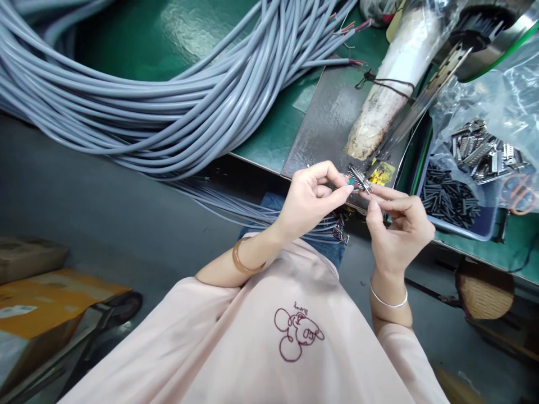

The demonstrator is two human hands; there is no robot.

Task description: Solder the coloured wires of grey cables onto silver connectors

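My left hand [314,191] pinches the thin coloured wires [350,180] at a cable's end between thumb and fingertips. Those wires meet a small metal multi-pin connector [360,178], whose edge my right hand [396,221] grips between thumb and fingers. Both hands are close together at the table's front edge. Just beyond them, a wrapped white tube [385,95] slants down with its brownish end over a dark metal plate [320,120]. Beside the connector lies a yellow piece [382,173]. Fingers partly hide where wires and connector join.
A thick bundle of grey cables [189,112] sweeps across the left, some ends stripped. At right, a blue bin [484,227] holds black sleeves [448,196] and a plastic bag with metal connectors [484,151]. Orange-handled scissors [517,193] lie beside it. Finished-looking cable ends [340,229] hang over my lap.
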